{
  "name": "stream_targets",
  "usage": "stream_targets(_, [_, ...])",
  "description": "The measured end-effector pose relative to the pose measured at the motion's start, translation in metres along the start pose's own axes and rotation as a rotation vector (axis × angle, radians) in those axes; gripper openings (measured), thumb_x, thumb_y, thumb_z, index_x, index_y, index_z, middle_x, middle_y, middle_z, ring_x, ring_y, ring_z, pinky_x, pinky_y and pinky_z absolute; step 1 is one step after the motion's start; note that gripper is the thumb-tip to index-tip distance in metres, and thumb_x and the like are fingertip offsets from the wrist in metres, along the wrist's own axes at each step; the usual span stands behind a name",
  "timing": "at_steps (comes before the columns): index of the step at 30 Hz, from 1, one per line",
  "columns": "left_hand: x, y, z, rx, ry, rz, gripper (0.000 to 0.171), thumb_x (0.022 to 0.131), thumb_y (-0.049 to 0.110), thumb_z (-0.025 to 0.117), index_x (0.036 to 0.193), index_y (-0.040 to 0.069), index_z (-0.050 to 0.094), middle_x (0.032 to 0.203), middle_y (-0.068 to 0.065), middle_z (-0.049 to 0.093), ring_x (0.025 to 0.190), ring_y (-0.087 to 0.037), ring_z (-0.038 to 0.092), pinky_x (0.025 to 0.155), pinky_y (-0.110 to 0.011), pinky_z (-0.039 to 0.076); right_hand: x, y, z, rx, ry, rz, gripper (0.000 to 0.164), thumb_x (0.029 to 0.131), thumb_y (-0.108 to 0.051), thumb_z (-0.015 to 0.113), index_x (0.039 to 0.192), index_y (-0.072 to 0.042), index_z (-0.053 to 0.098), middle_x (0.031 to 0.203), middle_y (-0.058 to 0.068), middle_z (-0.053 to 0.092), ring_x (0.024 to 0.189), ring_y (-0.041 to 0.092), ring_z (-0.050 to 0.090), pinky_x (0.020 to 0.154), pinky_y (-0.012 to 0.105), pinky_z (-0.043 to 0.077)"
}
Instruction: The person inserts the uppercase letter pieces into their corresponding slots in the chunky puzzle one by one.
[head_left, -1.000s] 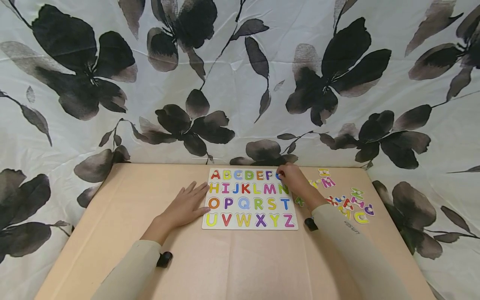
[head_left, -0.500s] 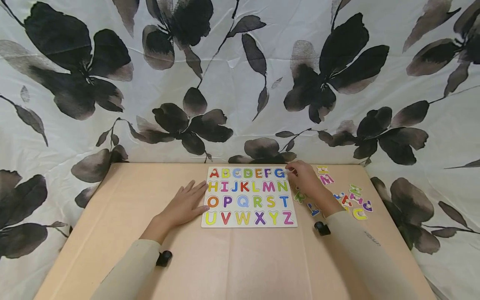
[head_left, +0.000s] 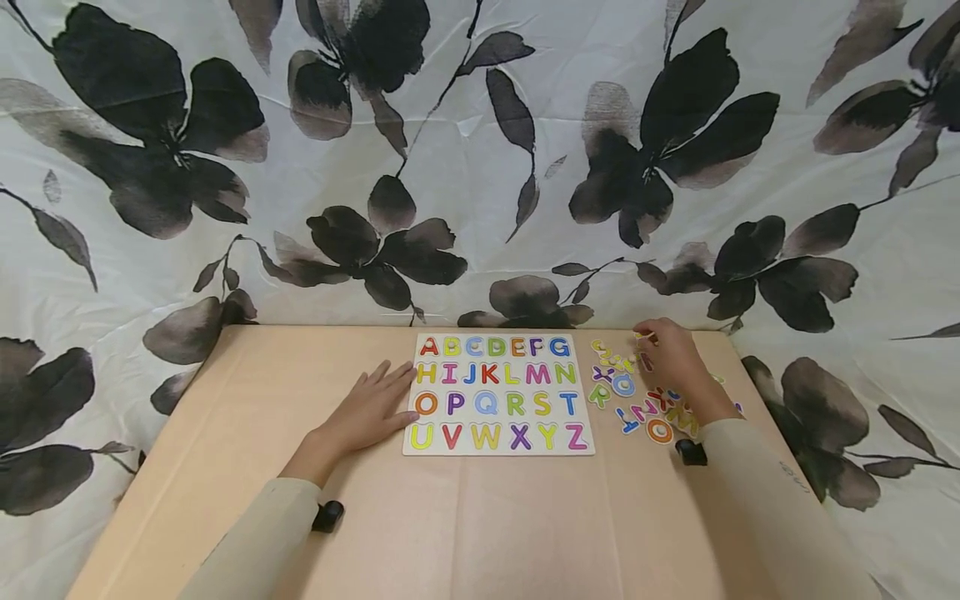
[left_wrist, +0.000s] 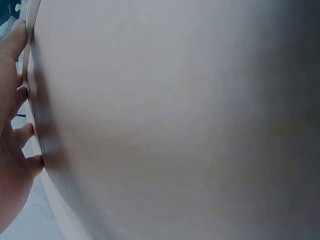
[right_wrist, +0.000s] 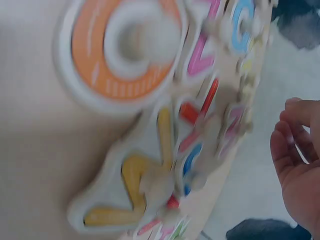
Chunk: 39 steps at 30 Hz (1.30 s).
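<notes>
Clerk: Entry one, left hand: state and place?

Operator: Left hand [head_left: 370, 412], released; fingers [left_wrist: 22, 134] spread on the table [head_left: 480, 525], grasping nothing, with the thumb at the left edge of the alphabet board [head_left: 465, 452]. I rate it a brace: best kept light and low, so the board cannot slide under pressure

Clerk: Entry two, right hand?

Operator: Right hand [head_left: 671, 358], fingers curled, thumb and forefinger tips close together. Place: far end of the loose letters [head_left: 628, 422], towards the table's back edge. A small yellow piece [head_left: 639, 335] shows at the fingertips; whether they grasp it, I cannot tell from my feeds

Clerk: Entry three, the stock?

Operator: Loose letters, on the table right of the board, crowded together. Sample, right wrist view: orange O [right_wrist: 90, 55], face up, one pale knob [right_wrist: 160, 37]; beside it, a yellow zigzag letter [right_wrist: 132, 175], close against red pieces

Clerk: Handling notes?

Operator: In my judgement, one letter per pick. Pinch the knob, not the rim; lift straight up, so neighbours stay put; turn the letter upright before the board; match its outline, then press level on the knob
</notes>
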<state>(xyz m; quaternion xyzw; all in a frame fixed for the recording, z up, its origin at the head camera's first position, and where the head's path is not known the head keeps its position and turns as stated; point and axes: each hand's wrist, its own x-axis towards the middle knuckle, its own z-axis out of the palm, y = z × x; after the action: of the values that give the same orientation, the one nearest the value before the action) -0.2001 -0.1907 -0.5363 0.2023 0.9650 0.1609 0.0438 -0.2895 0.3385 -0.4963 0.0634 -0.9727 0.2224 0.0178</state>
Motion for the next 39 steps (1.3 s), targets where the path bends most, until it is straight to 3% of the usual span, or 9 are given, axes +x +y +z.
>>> stream_targets(7, [-0.001,0.001,0.000,0.001,0.001,0.004,0.081,0.098,0.054,0.063,0.163,0.014,0.034,0.170,-0.005,0.032,0.158,-0.042,0.019,0.124,-0.069,0.017,0.008,0.016,-0.003,-0.061,-0.057,0.049,0.030,0.106,-0.009,0.055,0.134,0.000,0.060,0.133,0.024,0.053,0.116,0.043,0.055,0.105,0.062,0.049])
stream_targets(12, [-0.001,0.002,0.000,-0.001,-0.007,0.007,0.081,0.098,0.054,0.062,0.163,0.014,0.034,0.170,-0.006,0.031,0.159,-0.042,0.018,0.124,-0.069,0.017,0.009,0.018,0.000,-0.079,-0.092,0.037,0.027,0.106,-0.006,0.054,0.131,0.002,0.061,0.130,0.025,0.055,0.119,0.044,0.053,0.108,0.062,0.046])
stream_targets(18, [-0.001,0.003,0.000,0.000,-0.013,0.000,0.082,0.098,0.055,0.063,0.163,0.015,0.033,0.170,-0.006,0.031,0.159,-0.042,0.018,0.125,-0.068,0.017,0.008,0.020,0.005,-0.047,-0.066,0.017,0.025,0.105,-0.001,0.051,0.126,0.005,0.062,0.125,0.025,0.056,0.116,0.043,0.054,0.109,0.061,0.046])
stream_targets(26, [-0.002,0.001,0.000,0.012,-0.007,-0.001,0.082,0.098,0.055,0.063,0.163,0.014,0.034,0.170,-0.006,0.031,0.158,-0.042,0.019,0.124,-0.068,0.018,0.010,0.025,0.009,-0.024,-0.048,0.062,0.023,0.104,0.002,0.052,0.124,0.004,0.063,0.121,0.025,0.056,0.108,0.041,0.054,0.107,0.060,0.049])
stream_targets(33, [0.000,0.001,0.001,0.016,-0.013,0.001,0.083,0.097,0.056,0.063,0.163,0.015,0.033,0.170,-0.005,0.031,0.159,-0.042,0.018,0.125,-0.068,0.018,0.006,0.025,0.007,-0.008,-0.021,0.067,0.021,0.106,-0.002,0.052,0.125,0.001,0.062,0.120,0.024,0.055,0.107,0.039,0.055,0.105,0.060,0.050])
stream_targets(39, [0.000,0.000,0.000,0.016,-0.017,-0.003,0.083,0.098,0.057,0.062,0.163,0.014,0.033,0.170,-0.005,0.030,0.159,-0.042,0.018,0.125,-0.068,0.018,0.001,0.015,0.005,0.006,-0.009,0.019,0.021,0.106,-0.007,0.056,0.125,-0.001,0.062,0.120,0.022,0.057,0.105,0.036,0.055,0.102,0.059,0.052])
